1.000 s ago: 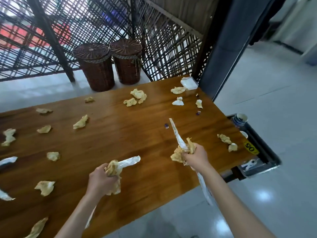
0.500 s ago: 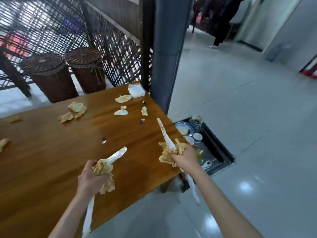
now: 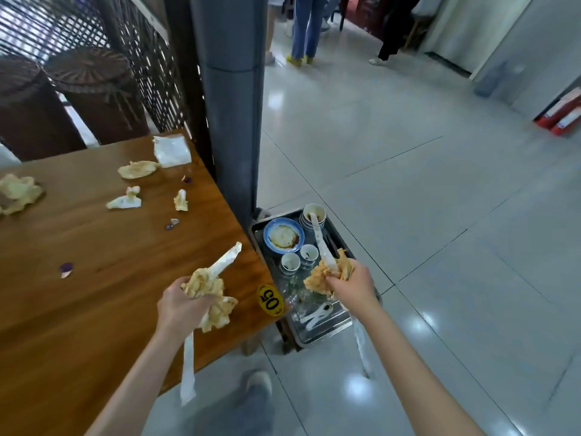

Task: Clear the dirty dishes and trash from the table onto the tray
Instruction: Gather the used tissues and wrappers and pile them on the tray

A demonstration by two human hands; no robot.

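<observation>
Gripping a wad of crumpled napkins [image 3: 211,297] with a white wrapper in the left hand [image 3: 180,305] over the counter [image 3: 94,278] corner; clutching another napkin wad [image 3: 320,275] in the right hand [image 3: 352,286] above the tray [image 3: 341,325] of dirty dishes beside the counter.

Two wicker baskets [image 3: 94,99] behind a lattice screen [image 3: 63,29], grey pillar [image 3: 229,105] alongside.

On the wooden table [image 3: 94,278] lay five crumpled napkins [image 3: 138,169]; the tray [image 3: 327,333] held one plate [image 3: 284,236]; two wicker baskets [image 3: 97,96] stood far left.
</observation>
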